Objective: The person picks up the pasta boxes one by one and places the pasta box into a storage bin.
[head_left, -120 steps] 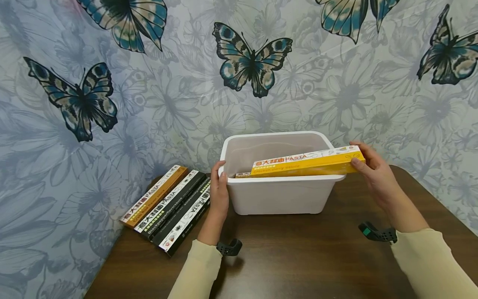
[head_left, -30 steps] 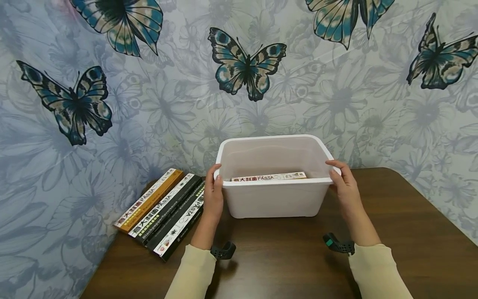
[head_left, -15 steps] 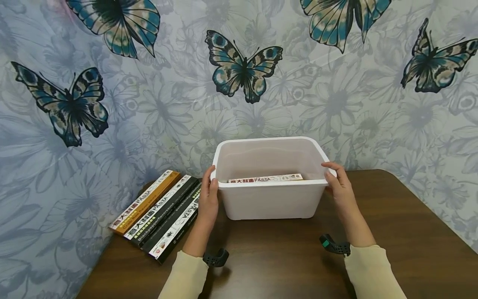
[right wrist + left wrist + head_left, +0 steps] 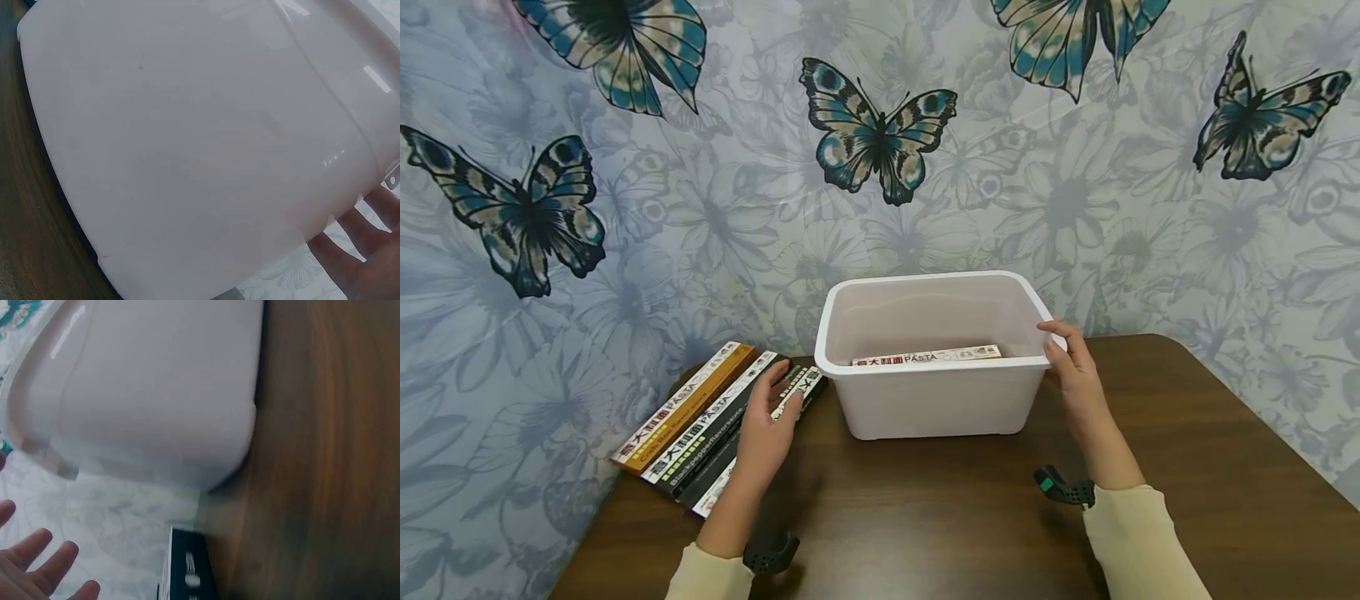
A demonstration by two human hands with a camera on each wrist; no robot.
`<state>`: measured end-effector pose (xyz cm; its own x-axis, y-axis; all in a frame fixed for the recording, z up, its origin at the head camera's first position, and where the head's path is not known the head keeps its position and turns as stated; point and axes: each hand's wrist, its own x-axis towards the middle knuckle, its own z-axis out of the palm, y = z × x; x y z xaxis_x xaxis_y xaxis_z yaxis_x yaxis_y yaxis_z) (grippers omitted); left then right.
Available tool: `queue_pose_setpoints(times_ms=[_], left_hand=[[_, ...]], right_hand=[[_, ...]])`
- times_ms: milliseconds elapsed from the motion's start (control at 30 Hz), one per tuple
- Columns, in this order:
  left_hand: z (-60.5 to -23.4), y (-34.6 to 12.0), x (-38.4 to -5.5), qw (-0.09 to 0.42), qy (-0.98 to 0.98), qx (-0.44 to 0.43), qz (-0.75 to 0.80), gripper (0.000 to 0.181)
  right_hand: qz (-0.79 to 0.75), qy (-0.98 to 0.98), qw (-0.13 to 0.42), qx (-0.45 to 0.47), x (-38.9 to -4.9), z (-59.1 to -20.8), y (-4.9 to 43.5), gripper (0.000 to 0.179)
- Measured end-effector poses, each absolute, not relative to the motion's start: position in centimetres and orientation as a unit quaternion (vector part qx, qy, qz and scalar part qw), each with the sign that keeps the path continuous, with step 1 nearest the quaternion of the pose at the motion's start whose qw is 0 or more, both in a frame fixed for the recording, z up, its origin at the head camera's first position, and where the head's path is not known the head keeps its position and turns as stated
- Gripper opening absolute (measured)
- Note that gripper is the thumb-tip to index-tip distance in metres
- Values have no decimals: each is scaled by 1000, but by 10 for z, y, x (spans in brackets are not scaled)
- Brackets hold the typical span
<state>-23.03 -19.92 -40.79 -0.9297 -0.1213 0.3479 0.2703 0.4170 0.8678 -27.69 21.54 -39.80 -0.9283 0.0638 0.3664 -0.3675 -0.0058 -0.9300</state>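
A white plastic bin (image 4: pixel 936 404) stands on the table, a pasta box (image 4: pixel 925 357) showing just above its front rim. My right hand (image 4: pixel 1078 379) grips the bin's right rim, thumb in front; in the right wrist view its fingers (image 4: pixel 350 247) lie against the bin wall. To the left of the bin, my left hand (image 4: pixel 763 437) is over the black pasta boxes (image 4: pixel 700 446), fingers apart and nothing held. The left wrist view has its spread fingers (image 4: pixel 53 569) beside the end of a black box (image 4: pixel 190 569). A brown-orange pasta box (image 4: pixel 685 408) lies at the row's far left.
The brown wooden table (image 4: pixel 925 517) reaches back to a wall covering (image 4: pixel 737 233) printed with butterflies and flowers. A black band (image 4: pixel 1063 487) is on the right wrist, another black band (image 4: pixel 771 554) on the left.
Four seconds ago my right hand held a yellow pasta box over the bin; that box is out of sight and the hand grips the rim. My left hand has left the rim, moving left over the boxes.
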Motion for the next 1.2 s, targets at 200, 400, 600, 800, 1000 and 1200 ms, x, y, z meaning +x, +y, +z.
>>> queue_pose_setpoints(times_ms=[200, 400, 600, 800, 1000, 1200], left_hand=[[-414, -224, -217, 156, -870, 0, -468, 57], [-419, -246, -203, 146, -901, 28, -408, 59], [-423, -265, -187, 135, -913, 53, -381, 65], [-429, -278, -177, 117, -915, 73, -380, 70], [-436, -288, -170, 106, -915, 95, -377, 74], [-440, -294, -167, 101, -912, 99, -385, 79]], right_hand=[[700, -689, 152, 111, -278, -399, 215, 34], [704, -686, 150, 105, -277, -401, 215, 35], [708, -683, 149, 102, -276, -403, 213, 35], [708, -684, 148, 98, -276, -403, 212, 35], [707, -685, 145, 96, -276, -402, 212, 37], [707, -684, 149, 97, -277, -400, 213, 39]])
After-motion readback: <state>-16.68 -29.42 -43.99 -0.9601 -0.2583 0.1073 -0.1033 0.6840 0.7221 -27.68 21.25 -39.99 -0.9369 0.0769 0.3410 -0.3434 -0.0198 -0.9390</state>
